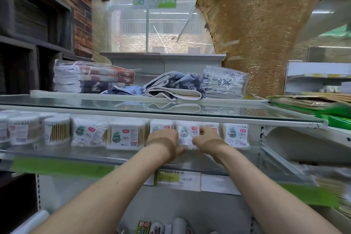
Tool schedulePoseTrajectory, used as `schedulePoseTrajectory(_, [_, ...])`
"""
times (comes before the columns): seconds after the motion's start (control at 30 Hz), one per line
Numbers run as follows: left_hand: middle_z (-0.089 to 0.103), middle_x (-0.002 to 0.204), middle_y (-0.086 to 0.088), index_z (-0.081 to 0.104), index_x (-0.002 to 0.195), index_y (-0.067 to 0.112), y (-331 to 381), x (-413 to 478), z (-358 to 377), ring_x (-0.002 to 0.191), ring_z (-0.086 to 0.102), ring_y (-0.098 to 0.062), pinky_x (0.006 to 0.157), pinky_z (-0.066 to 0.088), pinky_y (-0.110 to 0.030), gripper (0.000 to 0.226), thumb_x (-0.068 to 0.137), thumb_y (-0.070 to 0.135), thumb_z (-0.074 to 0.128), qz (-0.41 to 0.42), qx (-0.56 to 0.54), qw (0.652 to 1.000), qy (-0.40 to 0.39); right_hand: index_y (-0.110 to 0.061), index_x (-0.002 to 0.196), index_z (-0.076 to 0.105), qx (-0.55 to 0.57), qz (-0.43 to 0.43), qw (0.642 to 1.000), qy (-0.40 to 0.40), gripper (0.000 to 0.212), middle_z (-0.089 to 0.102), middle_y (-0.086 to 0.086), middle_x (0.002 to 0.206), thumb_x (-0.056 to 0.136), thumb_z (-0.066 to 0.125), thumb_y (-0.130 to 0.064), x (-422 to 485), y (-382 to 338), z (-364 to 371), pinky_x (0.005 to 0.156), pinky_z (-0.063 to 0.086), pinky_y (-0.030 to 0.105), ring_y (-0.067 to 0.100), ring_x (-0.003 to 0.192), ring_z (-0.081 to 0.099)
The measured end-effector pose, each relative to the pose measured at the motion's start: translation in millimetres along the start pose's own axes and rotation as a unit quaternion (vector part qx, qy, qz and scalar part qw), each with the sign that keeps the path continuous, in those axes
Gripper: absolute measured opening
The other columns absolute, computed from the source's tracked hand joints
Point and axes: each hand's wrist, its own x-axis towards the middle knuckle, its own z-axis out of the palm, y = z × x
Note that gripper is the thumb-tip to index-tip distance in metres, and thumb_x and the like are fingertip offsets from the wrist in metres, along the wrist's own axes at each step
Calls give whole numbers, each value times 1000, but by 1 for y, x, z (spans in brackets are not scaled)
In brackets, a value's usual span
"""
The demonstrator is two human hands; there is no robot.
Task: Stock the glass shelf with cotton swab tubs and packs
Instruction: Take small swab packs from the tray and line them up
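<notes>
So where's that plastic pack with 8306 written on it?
In the head view, the 8306 pack sits on the top shelf, right of centre, beside the loose blue towel and in front of the woven gold column.

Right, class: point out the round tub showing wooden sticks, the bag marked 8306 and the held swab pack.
round tub showing wooden sticks (pixel 59 131): head view, its clear side.
bag marked 8306 (pixel 224 82): head view, the handwritten number.
held swab pack (pixel 185 133): head view, printed front.

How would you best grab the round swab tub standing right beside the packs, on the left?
Probably from the front. The round tub stands upright with the upper glass shelf close overhead, which leaves little room to come from above. Grip it around its curved sides, slipping in between its close neighbours.
</notes>
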Motion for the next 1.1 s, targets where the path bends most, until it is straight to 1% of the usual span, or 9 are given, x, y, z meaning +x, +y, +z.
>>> schedulePoseTrajectory(0.17, [63, 106, -3, 54, 107, 20, -2, 2, 8, 97, 60, -23, 85, 51, -37, 31, 90, 46, 57, -18, -60, 998, 25, -12, 81, 59, -7, -11, 1000, -2, 10, 59, 3, 77, 86, 53, -6, 2, 4, 5, 62, 41, 27, 16, 70, 53])
schedulePoseTrajectory(0.3, [62, 103, -5, 45, 105, 22, -2, 2, 9, 95, 59, -27, 85, 50, -41, 26, 91, 41, 58, -22, -90, 995, 34, -15, 72, 49, -19, -29, 999, 9, 21, 49, 0, 68, 93, 47, -16, 1, 2, 8, 61, 35, 28, 16, 65, 45])
schedulePoseTrajectory(0.4, [62, 103, -5, 43, 104, 23, -2, 1, 10, 94, 58, -26, 86, 50, -42, 24, 91, 37, 58, -17, -111, 993, 35, -13, 80, 55, -23, -30, 999, 22, 25, 51, 1, 73, 98, 39, -20, 1, 0, 7, 60, 33, 28, 16, 70, 47])
schedulePoseTrajectory(0.57, [62, 102, -4, 44, 111, 23, -2, -1, 10, 92, 58, -24, 84, 50, -40, 24, 92, 32, 57, -8, -122, 991, 44, -17, 65, 45, -34, -22, 998, 51, 32, 46, 0, 65, 97, 44, -19, 3, 5, 10, 57, 36, 28, 17, 63, 46])
schedulePoseTrajectory(0.63, [61, 100, -2, 45, 110, 23, -1, -1, 11, 90, 58, -22, 82, 50, -37, 21, 93, 31, 56, -4, -124, 991, 47, -17, 85, 52, -20, -20, 996, 85, 12, 55, 0, 75, 95, 51, -24, 3, 5, 10, 69, 42, 31, 23, 77, 55])
schedulePoseTrajectory(0.67, [60, 99, -2, 46, 109, 23, -1, -2, 11, 89, 57, -21, 82, 50, -37, 19, 94, 30, 55, -2, -123, 991, 48, -18, 99, 49, -15, -17, 994, 103, 11, 59, 1, 83, 94, 53, -26, 1, 5, 10, 73, 43, 33, 23, 84, 56])
schedulePoseTrajectory(0.77, [60, 98, -2, 48, 109, 23, -1, -2, 11, 89, 57, -21, 83, 50, -38, 17, 94, 30, 54, -3, -119, 992, 48, -18, 111, 42, -70, -37, 988, 135, 24, 63, 7, 104, 94, 55, -28, -4, 2, 9, 85, 42, 38, 24, 97, 54])
schedulePoseTrajectory(0.9, [61, 96, -3, 48, 110, 24, -1, -1, 11, 86, 59, -22, 82, 52, -39, 15, 95, 26, 49, -13, -114, 993, 34, -27, 135, 41, -136, -71, 983, 104, 42, 54, 6, 122, 95, 54, -23, -7, 1, 14, 85, 46, 38, 29, 105, 56])
schedulePoseTrajectory(1.1, [58, 108, -3, 48, 110, 23, -2, -1, 9, 94, 56, -23, 83, 48, -38, 20, 93, 31, 54, -49, -102, 993, 46, -26, 130, 47, -196, -116, 964, 137, 39, 44, 2, 126, 93, 58, -27, -18, -5, 9, 86, 40, 33, 24, 108, 51])
